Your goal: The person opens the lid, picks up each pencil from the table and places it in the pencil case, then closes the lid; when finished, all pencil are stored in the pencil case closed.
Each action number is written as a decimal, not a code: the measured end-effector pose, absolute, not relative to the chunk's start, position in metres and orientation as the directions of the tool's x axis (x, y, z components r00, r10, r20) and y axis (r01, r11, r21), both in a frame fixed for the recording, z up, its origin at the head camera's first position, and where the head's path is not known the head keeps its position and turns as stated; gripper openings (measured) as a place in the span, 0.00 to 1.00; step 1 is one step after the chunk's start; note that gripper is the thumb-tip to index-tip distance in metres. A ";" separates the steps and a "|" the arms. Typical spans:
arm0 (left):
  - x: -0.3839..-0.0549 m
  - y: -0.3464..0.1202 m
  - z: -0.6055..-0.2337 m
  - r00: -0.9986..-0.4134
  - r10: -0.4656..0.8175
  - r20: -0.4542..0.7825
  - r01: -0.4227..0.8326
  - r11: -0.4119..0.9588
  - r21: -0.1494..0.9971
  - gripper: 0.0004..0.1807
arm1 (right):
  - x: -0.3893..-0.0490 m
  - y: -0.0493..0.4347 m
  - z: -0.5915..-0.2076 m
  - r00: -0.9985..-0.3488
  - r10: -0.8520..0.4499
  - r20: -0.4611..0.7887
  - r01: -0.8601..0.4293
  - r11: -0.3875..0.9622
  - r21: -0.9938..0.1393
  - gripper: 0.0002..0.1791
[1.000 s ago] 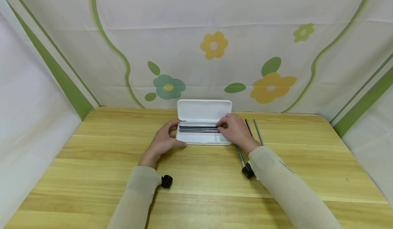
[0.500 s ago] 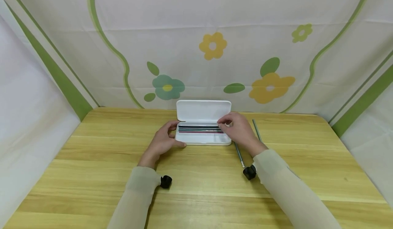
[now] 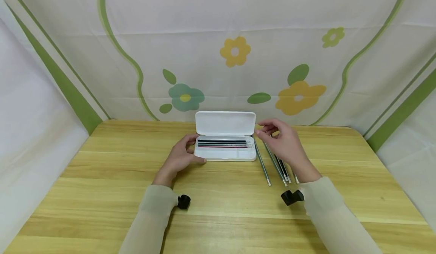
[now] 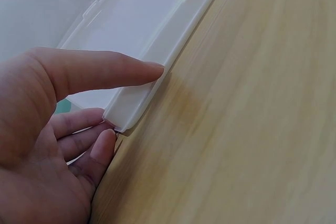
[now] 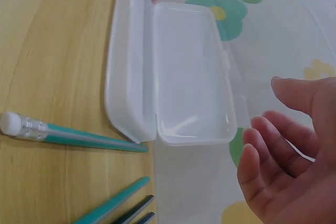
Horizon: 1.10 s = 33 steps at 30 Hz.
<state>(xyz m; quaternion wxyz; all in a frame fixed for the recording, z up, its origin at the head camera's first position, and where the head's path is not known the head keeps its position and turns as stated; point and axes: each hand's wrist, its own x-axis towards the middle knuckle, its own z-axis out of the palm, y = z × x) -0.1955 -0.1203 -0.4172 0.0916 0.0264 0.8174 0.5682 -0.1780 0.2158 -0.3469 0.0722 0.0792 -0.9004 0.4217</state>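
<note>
A white pencil case [image 3: 218, 157] stands with its lid [image 3: 225, 123] up at the back of the table. Inside its tray lie several pencils [image 3: 223, 143], dark, green and red, side by side with their eraser ends to the right. My left hand [image 3: 178, 157] holds the case at its left end, the thumb [image 4: 131, 70] on the front wall and fingers around the corner. My right hand [image 3: 286, 144] hovers right of the case above loose pencils [image 3: 262, 163], fingers loosely bent and apart, holding nothing. In the right wrist view a green pencil [image 5: 89, 137] with a white eraser lies beside the case.
Several green and black pencils [image 3: 277, 167] lie on the wooden table [image 3: 218, 212], partly hidden under the right hand. A flower-printed cloth [image 3: 204, 38] rises behind the table's back edge, close to the lid.
My right hand has lifted out of the case's tray and moved right, over the loose pencils, uncovering the eraser ends in the tray. The left hand has stayed at the case.
</note>
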 end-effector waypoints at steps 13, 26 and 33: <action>-0.196 -0.120 -0.416 -0.981 0.148 -0.123 -0.058 0.382 0.922 0.50 | -0.151 0.238 -0.341 -0.988 0.017 0.152 -0.116 0.562 -0.819 0.26; -0.196 -0.120 -0.416 -0.981 0.145 -0.126 -0.063 0.378 0.923 0.50 | -0.145 0.250 -0.350 -0.991 0.061 0.120 -0.074 0.496 -0.865 0.27; -0.196 -0.119 -0.416 -0.981 0.147 -0.127 -0.064 0.373 0.926 0.50 | -0.141 0.265 -0.354 -0.991 0.069 0.112 -0.065 0.477 -0.876 0.29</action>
